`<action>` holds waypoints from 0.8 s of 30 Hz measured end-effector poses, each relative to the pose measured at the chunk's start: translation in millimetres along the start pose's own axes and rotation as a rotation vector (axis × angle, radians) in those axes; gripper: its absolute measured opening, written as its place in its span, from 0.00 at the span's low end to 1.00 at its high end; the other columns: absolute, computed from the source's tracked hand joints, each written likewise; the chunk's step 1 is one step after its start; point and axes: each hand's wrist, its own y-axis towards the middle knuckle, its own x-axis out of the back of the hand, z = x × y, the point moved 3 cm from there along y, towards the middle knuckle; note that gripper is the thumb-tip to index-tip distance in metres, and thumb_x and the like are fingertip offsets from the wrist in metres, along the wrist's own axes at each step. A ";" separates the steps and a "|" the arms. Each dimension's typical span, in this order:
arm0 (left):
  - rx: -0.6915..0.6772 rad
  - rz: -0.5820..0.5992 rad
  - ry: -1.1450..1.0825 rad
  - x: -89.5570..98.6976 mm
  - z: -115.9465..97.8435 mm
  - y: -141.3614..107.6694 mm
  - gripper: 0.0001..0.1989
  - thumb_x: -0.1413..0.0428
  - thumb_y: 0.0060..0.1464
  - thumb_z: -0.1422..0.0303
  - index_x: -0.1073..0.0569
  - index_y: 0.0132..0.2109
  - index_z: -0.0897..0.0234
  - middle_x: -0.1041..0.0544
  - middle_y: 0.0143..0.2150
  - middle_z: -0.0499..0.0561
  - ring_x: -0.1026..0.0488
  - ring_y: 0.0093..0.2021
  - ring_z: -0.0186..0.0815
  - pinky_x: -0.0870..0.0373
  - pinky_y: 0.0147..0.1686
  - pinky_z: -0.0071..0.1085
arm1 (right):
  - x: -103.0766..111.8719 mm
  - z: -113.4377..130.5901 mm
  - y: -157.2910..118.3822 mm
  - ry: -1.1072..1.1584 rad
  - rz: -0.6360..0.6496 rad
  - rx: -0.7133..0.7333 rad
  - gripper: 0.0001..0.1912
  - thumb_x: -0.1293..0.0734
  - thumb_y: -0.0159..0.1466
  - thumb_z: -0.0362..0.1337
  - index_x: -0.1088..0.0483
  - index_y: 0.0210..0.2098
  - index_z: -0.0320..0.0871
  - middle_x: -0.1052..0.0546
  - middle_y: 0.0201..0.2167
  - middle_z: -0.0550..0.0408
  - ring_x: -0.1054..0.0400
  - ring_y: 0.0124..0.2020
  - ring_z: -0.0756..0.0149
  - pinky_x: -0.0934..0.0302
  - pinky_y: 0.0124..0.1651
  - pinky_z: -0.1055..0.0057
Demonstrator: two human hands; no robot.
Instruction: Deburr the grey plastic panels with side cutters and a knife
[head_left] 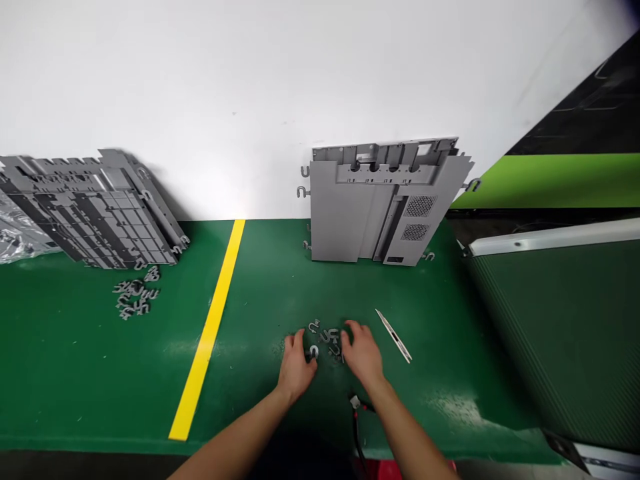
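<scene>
My left hand [296, 370] is curled with a grey U-shaped plastic clip [314, 351] between thumb and fingers. Just right of it, a small loose pile of similar grey clips [330, 337] lies on the green mat. My right hand [364, 353] reaches to the right side of that pile, its thumb and fingers bent and apart. Whether its fingertips touch a clip is hard to see. Behind the hands a grey plastic panel [340, 220] leans upright on the white wall, with several such clips along both side edges.
White tweezers [395, 337] lie right of my right hand. A cable with a white connector [355, 401] is at the near edge. Left of the yellow tape [207, 333] are stacked grey panels [115, 220] and another clip pile [134, 293]. A conveyor belt [565, 320] borders the right.
</scene>
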 end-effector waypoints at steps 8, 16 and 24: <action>-0.029 0.147 0.090 -8.5 -27.0 35.7 0.37 0.37 0.41 0.78 0.29 0.61 0.61 0.37 0.61 0.62 0.30 0.56 0.53 0.32 0.58 0.45 | -43.3 3.3 -5.6 0.139 0.042 -0.175 0.28 0.39 0.64 0.37 0.37 0.64 0.43 0.28 0.56 0.33 0.23 0.47 0.49 0.34 0.50 0.56; 0.070 0.080 -0.275 6.4 17.3 20.3 0.21 0.42 0.46 0.80 0.23 0.49 0.63 0.33 0.55 0.59 0.28 0.43 0.38 0.26 0.48 0.36 | -84.4 45.6 -7.8 0.479 0.128 -0.144 0.14 0.40 0.59 0.42 0.29 0.42 0.46 0.19 0.39 0.43 0.22 0.43 0.48 0.28 0.43 0.56; 0.043 -0.112 -0.469 113.6 106.7 24.2 0.14 0.41 0.44 0.81 0.22 0.38 0.63 0.27 0.45 0.55 0.28 0.42 0.39 0.26 0.48 0.39 | -149.4 173.2 -31.0 0.778 0.252 -0.135 0.18 0.38 0.52 0.51 0.31 0.37 0.49 0.20 0.33 0.47 0.21 0.37 0.48 0.24 0.34 0.54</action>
